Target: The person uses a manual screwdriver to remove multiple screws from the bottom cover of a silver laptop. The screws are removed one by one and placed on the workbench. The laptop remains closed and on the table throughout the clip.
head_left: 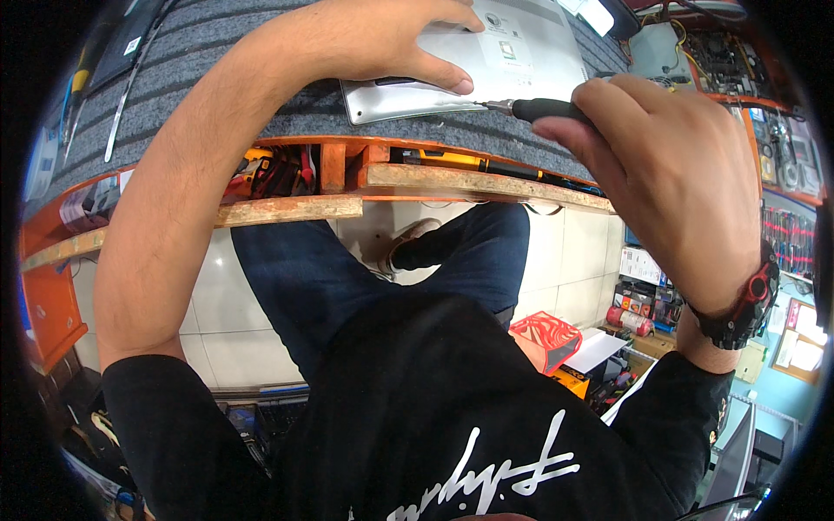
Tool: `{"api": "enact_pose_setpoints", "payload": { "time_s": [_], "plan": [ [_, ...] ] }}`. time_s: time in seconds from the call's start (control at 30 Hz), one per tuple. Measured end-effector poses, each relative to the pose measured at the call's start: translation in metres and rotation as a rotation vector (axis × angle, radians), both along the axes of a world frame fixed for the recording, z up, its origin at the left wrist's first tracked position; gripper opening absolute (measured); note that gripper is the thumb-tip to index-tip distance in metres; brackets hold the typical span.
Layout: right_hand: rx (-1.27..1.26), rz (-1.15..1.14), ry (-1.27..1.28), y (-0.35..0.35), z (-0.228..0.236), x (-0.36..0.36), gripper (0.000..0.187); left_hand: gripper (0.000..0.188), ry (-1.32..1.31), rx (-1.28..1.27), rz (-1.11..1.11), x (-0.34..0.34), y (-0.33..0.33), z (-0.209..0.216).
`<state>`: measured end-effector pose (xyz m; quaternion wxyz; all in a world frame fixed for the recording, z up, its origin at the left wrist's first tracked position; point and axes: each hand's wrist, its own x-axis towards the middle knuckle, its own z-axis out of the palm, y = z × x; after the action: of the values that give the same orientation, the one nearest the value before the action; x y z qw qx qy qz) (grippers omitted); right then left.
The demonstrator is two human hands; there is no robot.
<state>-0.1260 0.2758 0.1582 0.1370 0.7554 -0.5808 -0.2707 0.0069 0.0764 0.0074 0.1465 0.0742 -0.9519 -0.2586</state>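
A silver laptop (pixel 540 52) lies bottom side up on a grey ribbed mat (pixel 295 108) over the workbench. My left hand (pixel 408 43) rests on its bottom cover, fingers spread, with the thumb pointing toward the near edge. In my right hand (pixel 665 165) is a screwdriver (pixel 547 109) with a black handle, held almost level. Its metal tip reaches the laptop's near edge, just right of my left thumb. Whether the tip sits in a screw is too small to make out.
Beneath the benchtop, open orange wooden drawers (pixel 347 165) hold several tools. A circuit board (pixel 725 61) and wires sit at the far right. On the mat's left lie a thin metal strip (pixel 122 104) and a dark device (pixel 113 48). A red box (pixel 547 341) stands beside my legs.
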Motion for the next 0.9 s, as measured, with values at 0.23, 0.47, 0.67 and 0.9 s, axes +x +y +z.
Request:
{"api": "enact_pose_setpoints", "payload": {
  "time_s": [0.23,0.47,0.67,0.9],
  "plan": [
    [-0.084,0.108,-0.099,0.005,-0.001,0.001,0.025,0.073,0.054,-0.007,-0.04,-0.007,-0.006,-0.009],
    [-0.132,0.003,-0.202,0.019,-0.012,0.0,0.03,0.073,0.021,0.042,-0.044,-0.001,-0.006,-0.002],
    [-0.187,-0.024,-0.416,0.03,-0.024,-0.009,0.03,0.072,0.088,-0.01,-0.053,-0.005,-0.007,-0.01],
    [-0.302,-0.065,-0.587,0.038,-0.041,-0.02,0.026,0.073,0.096,-0.022,-0.049,-0.008,-0.009,-0.015]
  ]
}}
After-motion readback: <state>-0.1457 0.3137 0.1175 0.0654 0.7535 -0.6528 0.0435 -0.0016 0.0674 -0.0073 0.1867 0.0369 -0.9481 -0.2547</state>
